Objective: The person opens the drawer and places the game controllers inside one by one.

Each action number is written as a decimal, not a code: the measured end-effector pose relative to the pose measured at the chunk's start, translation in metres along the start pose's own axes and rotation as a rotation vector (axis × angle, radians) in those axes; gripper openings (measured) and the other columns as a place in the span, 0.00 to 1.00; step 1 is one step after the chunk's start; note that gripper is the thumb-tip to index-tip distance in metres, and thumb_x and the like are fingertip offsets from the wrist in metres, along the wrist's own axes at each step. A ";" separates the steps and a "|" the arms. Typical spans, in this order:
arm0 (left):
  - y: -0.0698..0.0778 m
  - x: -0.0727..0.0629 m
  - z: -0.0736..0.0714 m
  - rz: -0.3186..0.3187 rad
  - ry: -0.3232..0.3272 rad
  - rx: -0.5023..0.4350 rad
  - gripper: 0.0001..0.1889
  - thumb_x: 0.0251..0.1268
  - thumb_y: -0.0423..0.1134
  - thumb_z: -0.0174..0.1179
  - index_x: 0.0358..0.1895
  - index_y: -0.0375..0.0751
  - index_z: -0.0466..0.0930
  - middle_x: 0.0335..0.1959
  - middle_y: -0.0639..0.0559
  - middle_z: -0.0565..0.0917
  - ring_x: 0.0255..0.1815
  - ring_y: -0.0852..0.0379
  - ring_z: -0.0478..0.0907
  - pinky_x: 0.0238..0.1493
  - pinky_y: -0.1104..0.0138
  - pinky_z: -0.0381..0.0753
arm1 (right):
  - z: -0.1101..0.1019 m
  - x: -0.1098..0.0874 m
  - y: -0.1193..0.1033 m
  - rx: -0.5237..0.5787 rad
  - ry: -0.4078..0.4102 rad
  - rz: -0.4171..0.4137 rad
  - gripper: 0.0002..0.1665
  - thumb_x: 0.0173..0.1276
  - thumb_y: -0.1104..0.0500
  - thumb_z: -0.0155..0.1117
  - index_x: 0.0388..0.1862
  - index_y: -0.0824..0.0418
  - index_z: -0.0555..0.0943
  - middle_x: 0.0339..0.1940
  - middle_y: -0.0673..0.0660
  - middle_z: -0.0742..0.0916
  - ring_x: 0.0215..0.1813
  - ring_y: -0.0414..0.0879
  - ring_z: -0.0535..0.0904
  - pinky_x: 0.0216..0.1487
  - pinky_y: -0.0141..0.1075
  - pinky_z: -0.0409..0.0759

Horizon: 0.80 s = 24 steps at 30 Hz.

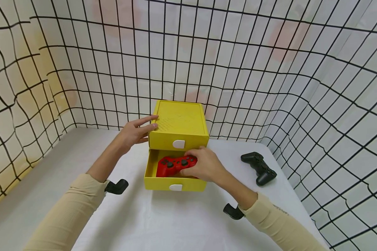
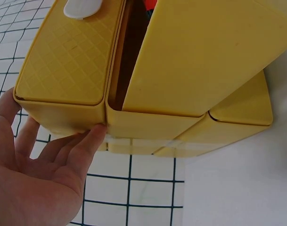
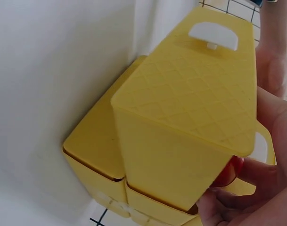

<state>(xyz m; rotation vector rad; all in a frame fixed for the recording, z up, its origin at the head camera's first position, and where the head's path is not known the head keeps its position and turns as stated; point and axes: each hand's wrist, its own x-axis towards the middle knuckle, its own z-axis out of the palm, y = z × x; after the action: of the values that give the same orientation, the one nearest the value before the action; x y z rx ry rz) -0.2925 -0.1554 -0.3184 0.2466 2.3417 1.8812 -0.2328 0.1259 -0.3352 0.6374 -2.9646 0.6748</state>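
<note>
A yellow drawer unit (image 1: 180, 116) stands on the table with a lower drawer (image 1: 160, 183) pulled out toward me. Inside that drawer lies a red game controller (image 1: 172, 164) with dark thumbsticks. My right hand (image 1: 205, 164) reaches into the drawer and grips the controller's right end, thumb on the near side. In the right wrist view the drawer front (image 3: 181, 89) covers most of the controller, leaving a bit of red beside the fingers. My left hand (image 1: 133, 134) rests against the unit's upper left side, fingers extended along it, as the left wrist view also shows.
A black game controller (image 1: 259, 168) lies on the white table (image 1: 188, 223) to the right of the unit. Behind and at both sides stands a black wire grid (image 1: 188, 62) before white sheeting. Another closed drawer (image 2: 244, 106) sits beneath the pulled-out one.
</note>
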 end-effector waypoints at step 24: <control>0.000 -0.001 0.000 -0.009 0.002 0.015 0.33 0.69 0.60 0.62 0.75 0.64 0.68 0.76 0.48 0.69 0.70 0.46 0.76 0.70 0.51 0.75 | 0.015 0.001 0.010 -0.062 0.028 -0.095 0.27 0.55 0.42 0.80 0.50 0.53 0.87 0.46 0.49 0.87 0.53 0.46 0.74 0.54 0.39 0.77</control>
<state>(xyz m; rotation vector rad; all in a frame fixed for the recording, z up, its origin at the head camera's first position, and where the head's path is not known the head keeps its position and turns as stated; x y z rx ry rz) -0.2918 -0.1550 -0.3180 0.2356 2.3556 1.8618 -0.2365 0.1271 -0.3529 0.7518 -2.8950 0.5773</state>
